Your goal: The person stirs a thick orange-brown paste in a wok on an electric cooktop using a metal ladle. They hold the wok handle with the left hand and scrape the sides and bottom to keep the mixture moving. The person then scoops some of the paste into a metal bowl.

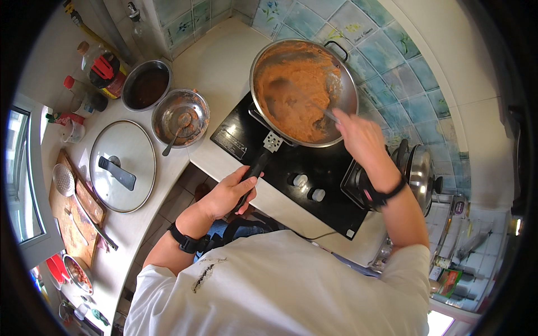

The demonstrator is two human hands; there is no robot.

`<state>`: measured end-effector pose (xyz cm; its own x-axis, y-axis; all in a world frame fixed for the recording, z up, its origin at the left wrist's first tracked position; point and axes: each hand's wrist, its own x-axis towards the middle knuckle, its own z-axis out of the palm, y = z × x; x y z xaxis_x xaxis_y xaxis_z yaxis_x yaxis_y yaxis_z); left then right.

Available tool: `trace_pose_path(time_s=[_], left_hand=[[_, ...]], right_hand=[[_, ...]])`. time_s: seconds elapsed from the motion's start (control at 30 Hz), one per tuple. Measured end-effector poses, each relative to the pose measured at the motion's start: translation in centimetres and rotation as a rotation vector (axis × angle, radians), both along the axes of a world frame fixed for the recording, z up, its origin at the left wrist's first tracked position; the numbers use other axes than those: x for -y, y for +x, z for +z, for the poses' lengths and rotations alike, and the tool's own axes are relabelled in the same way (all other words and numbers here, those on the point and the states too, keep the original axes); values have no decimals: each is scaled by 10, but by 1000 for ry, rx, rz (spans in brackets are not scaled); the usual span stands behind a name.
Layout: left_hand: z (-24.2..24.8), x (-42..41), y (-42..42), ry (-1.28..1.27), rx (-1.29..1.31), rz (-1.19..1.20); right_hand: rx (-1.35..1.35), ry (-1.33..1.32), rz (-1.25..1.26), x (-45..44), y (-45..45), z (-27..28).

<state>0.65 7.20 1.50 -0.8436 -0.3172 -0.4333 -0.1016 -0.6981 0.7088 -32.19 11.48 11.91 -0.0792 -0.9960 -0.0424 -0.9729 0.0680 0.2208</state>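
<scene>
A steel wok [306, 92] with an orange mash [302, 107] spread over its inside stands on the black gas stove [269, 168]. My left hand [233, 191] is closed round the wok's black handle [261, 164]. Over the wok's right rim, my right hand [357, 132] grips the thin metal handle of a cooking utensil [313, 103]. Motion blurs the utensil, and its head lies in the mash, so its exact kind is unclear. Left of the stove, a smeared steel bowl [195, 115] holds a metal spoon [178, 130].
A steel bowl of dark liquid [147, 86] and a glass lid [122, 166] lie on the left counter. Beyond them are a skimmer [65, 180], a wooden cutting board [63, 218] and bottles [101, 67]. A lidded steel pot [418, 168] stands near my right forearm; tiles rise behind the wok.
</scene>
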Motion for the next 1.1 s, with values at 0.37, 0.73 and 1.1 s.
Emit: trace_pose_path(time_s=[0.37, 0.73, 1.1], left_hand=[[-2, -1, -1, 26, 5, 33], [0, 0, 1, 22, 31, -1], [1, 0, -1, 39, 43, 11]], right_hand=[[43, 238, -132, -56, -21, 58], [64, 34, -257, -29, -28, 17], [113, -5, -194, 18, 0, -16]])
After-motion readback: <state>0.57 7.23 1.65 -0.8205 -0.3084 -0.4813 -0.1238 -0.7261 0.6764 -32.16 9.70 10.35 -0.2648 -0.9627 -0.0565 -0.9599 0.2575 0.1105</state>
